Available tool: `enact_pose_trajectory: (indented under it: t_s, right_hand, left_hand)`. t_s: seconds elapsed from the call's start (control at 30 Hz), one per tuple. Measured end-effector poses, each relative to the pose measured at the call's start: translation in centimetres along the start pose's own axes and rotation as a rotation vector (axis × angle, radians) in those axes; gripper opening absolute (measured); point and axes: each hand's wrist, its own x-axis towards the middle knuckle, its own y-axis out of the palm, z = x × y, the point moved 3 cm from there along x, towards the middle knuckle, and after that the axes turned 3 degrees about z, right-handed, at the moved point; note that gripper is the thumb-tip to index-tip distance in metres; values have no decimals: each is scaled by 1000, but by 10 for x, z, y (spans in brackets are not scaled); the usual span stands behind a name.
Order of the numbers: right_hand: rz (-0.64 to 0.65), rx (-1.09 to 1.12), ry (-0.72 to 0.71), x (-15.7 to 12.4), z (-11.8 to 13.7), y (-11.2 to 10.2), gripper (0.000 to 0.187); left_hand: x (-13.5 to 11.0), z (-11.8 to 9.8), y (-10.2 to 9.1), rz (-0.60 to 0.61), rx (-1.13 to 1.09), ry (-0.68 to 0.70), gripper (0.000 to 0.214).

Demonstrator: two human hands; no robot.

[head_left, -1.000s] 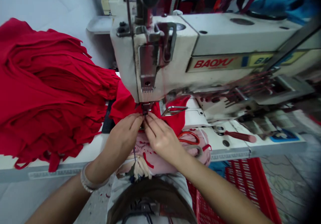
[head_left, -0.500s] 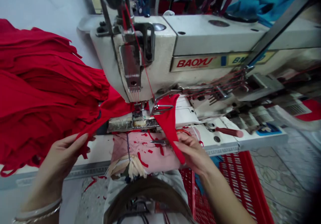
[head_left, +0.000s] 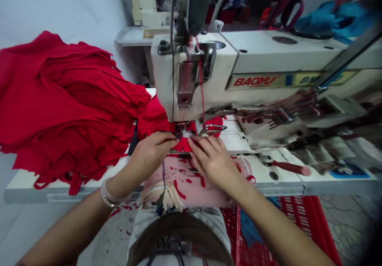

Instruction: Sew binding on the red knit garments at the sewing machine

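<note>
A piece of red fabric (head_left: 153, 117) lies across the bed of a white sewing machine (head_left: 259, 47), passing beneath the needles and presser foot (head_left: 181, 127). My left hand (head_left: 152, 150) pinches its near edge just left of the foot, fingertips close together. On the other side, my right hand (head_left: 213, 160) has its bent fingers on the same cloth, its thumb mostly hidden. Between the two sets of fingertips a short stretch of red cloth shows in front of the foot. Scissors that lay on the pink cloth (head_left: 193, 194) are now mostly covered by my right hand.
A large heap of red fabric pieces (head_left: 74, 111) fills the table's left side. Red scraps dot the pink cloth along the front edge. A red-handled screwdriver (head_left: 292, 168) lies right, near a blue tray (head_left: 349, 171). Below stands a red plastic basket (head_left: 316, 226).
Both hands have come inward and up to the presser foot, from holding separate ends of the red fabric apart. The camera view has shifted left, and the cloth now sits at the needles.
</note>
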Motion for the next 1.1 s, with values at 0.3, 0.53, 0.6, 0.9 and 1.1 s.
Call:
enact_pose_trajectory:
  t_s: [0.3,0.53,0.6,0.9,1.1]
  right_hand:
    - [-100,179,76,-11,0,0,24]
    - [-107,222,158,-4,12,3,27]
    - [-78,133,128,-4,15,3,29]
    - [-34,85,121,-3,14,1,30]
    - [-52,75,123,-1,13,5,29]
  left_hand:
    - [-21,-24,10,160,619,60,36]
    - [-20,-28,16,152,575,59,33]
    - [-21,-28,17,155,535,57,34]
    - [-26,-19,16,137,465,50,38]
    - [-25,-14,17,148,475,30,39]
